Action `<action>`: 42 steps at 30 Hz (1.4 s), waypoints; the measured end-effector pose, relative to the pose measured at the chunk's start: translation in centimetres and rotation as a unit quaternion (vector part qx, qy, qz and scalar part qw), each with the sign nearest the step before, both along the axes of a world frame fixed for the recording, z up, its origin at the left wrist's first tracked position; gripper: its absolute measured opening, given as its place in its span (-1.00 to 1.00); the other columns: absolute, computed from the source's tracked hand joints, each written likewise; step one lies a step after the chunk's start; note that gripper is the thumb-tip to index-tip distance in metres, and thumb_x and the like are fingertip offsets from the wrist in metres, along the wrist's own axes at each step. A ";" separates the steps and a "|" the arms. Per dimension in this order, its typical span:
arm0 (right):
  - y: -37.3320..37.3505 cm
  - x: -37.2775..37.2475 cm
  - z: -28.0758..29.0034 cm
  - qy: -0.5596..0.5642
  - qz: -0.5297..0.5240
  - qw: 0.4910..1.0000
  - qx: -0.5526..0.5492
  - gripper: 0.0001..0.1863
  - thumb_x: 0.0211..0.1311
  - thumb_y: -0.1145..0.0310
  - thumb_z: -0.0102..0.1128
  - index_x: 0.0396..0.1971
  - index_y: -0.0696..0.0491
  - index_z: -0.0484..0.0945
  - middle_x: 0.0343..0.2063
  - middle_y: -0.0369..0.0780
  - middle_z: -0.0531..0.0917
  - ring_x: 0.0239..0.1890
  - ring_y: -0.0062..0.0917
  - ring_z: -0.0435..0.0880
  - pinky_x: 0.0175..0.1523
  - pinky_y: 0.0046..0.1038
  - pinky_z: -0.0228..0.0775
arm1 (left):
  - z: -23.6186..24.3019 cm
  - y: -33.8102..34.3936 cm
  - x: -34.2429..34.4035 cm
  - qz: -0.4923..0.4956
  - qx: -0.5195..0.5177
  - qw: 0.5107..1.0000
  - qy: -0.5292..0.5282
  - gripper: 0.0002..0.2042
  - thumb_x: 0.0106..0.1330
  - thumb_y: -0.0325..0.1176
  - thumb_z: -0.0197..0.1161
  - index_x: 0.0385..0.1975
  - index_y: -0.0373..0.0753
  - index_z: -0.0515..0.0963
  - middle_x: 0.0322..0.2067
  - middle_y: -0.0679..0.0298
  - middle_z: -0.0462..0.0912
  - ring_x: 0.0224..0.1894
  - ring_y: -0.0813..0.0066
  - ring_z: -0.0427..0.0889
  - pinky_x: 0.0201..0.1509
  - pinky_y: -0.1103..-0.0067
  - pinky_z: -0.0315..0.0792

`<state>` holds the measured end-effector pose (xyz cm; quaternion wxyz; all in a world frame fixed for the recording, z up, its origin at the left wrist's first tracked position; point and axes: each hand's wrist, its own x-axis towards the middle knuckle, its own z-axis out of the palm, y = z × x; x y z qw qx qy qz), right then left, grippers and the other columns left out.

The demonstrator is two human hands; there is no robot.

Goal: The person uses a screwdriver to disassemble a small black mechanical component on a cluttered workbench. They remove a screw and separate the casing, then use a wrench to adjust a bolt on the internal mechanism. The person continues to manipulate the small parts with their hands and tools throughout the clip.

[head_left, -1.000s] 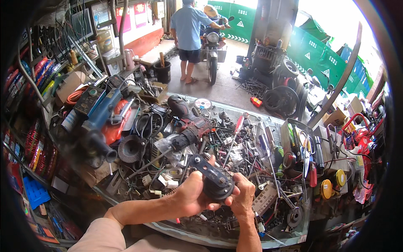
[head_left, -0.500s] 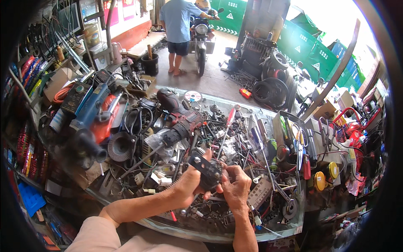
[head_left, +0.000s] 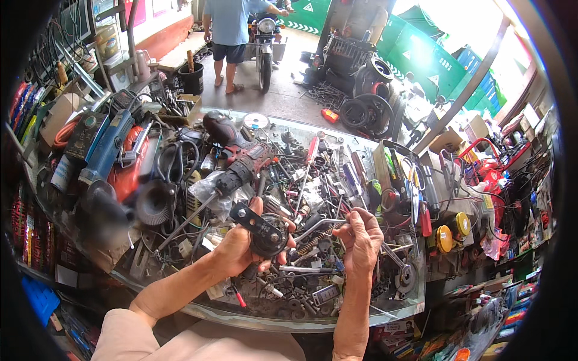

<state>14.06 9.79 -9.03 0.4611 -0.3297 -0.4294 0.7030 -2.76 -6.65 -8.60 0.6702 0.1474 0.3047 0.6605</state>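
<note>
My left hand [head_left: 239,245] is closed around a black disc-shaped horn [head_left: 268,239], thumb on top and fingers beneath. A flat black bracket [head_left: 256,224] with holes and a bolt crosses the horn, which is held above a heap of loose parts. Apart from it, to the right, my right hand [head_left: 361,240] has thumb and forefinger pinched together; whatever is between them is too small to make out. A bent metal rod [head_left: 319,224] reaches close to those fingers, and I cannot tell whether they touch it.
A red-and-black power drill [head_left: 244,165] lies beyond my left hand. Left of it are a blue angle grinder [head_left: 108,147] and scissors. The glass-topped counter [head_left: 355,322] bears springs, connectors and screwdrivers. At right stands a tool box [head_left: 385,165]. A person [head_left: 227,36] stands by a motorcycle [head_left: 265,54].
My right hand has come away from the horn and moved right. My left hand still grips the horn, now lower left in the view. The whole scene has shifted leftward and up.
</note>
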 end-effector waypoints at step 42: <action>3.2 11.6 2.8 -0.035 0.185 0.972 0.143 -0.81 0.27 0.50 0.17 -0.13 0.19 0.51 -0.44 -0.30 0.62 -0.54 -0.75 0.54 -0.51 -0.71 0.38 | 0.9 9.4 15.5 0.277 -0.018 0.738 0.615 -0.45 0.13 -0.26 0.38 0.10 -0.30 0.37 -0.14 0.16 0.55 -0.17 0.50 0.56 -0.08 0.55 0.47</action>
